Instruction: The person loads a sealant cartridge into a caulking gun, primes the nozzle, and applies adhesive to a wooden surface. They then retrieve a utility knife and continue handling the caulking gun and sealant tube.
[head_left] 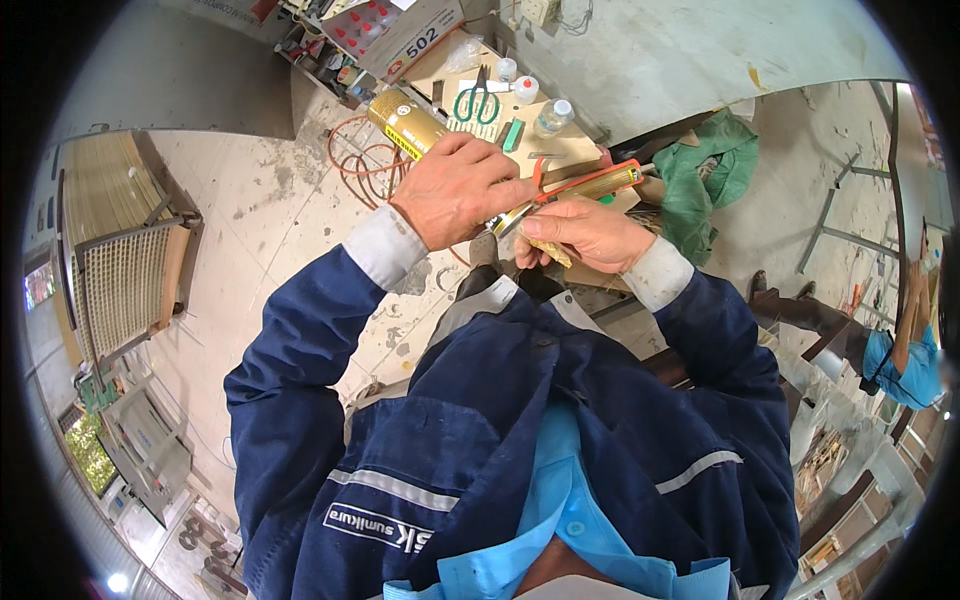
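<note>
A gold can (405, 122) with a black-and-yellow band slants across in front of me, my left hand (465, 190) closed round its middle. Its pale-rimmed end (511, 219) points down toward my right hand (585, 235). Between my right thumb and fingers is a crumpled yellowish scrap (550, 251), held close to that rim; I cannot tell its material. Just beyond the right hand lies an orange caulking gun (612, 181) with a gold tube in it. What touches the can's end is partly hidden by my fingers.
The workbench carries green-handled scissors (478, 103), a water bottle (554, 118), a small red-capped bottle (526, 90) and a green block (513, 135). Green cloth (715, 175) hangs at the right. An orange hose (365, 165) coils on the floor. Another person (900, 355) is at far right.
</note>
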